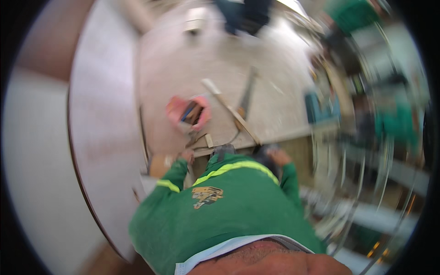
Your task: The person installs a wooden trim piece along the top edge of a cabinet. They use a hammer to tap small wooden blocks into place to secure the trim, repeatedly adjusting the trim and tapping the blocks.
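Note:
My left hand point(187, 156) is low at the left, close to a small block of pale wood point(209, 140) and below an open pink bag point(189, 112) with brown and blue things in it. My right hand point(278, 156) lies against a dark rounded shape, perhaps my knee. Motion blur smears the fingers of both hands, and I cannot make out anything held. Ahead of them, a long wooden strip point(230, 110) with a pale end slants across the floor-like surface, beside a handsaw point(246, 97).
A tall pale panel point(103, 114) stands along my left side. At the right are a blue box point(322, 108), thin metal bars point(362, 167) and blurred green shapes. A white container point(196, 19) stands far ahead, near someone's dark-clothed legs point(243, 16).

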Tool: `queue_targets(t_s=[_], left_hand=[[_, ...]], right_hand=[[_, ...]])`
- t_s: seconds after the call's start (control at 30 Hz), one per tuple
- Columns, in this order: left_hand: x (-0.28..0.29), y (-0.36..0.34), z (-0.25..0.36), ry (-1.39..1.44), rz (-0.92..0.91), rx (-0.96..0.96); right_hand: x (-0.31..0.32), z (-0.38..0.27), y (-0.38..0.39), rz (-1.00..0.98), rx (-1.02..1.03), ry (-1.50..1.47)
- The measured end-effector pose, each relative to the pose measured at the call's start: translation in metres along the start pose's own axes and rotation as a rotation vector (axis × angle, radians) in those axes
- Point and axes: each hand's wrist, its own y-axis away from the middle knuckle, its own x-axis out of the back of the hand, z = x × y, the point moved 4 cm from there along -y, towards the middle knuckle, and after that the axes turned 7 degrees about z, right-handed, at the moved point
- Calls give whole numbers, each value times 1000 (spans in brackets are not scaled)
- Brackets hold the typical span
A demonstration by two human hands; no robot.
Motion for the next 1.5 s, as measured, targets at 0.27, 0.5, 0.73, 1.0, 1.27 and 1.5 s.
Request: queue_targets(t_s=[0.27,0.5,0.73,1.0,1.27,1.5], left_hand=[[22,102,-11,295,843,-334],[4,428,-100,540,1825,-289],[34,726,-92,211,2668,-28],[170,765,-103,251,2202,511],[159,737,-79,313,2482,605],[151,753,-74,-54,2535,578]], right_hand=[[-93,106,-70,-409,-317,-318],[-62,187,-190,-620,-214,-322],[16,166,-222,-392,-458,-427],[7,49,-203,-377,-341,-378],[-8,-1,-174,-364,-292,-325],[-35,6,-161,-413,-304,-284]])
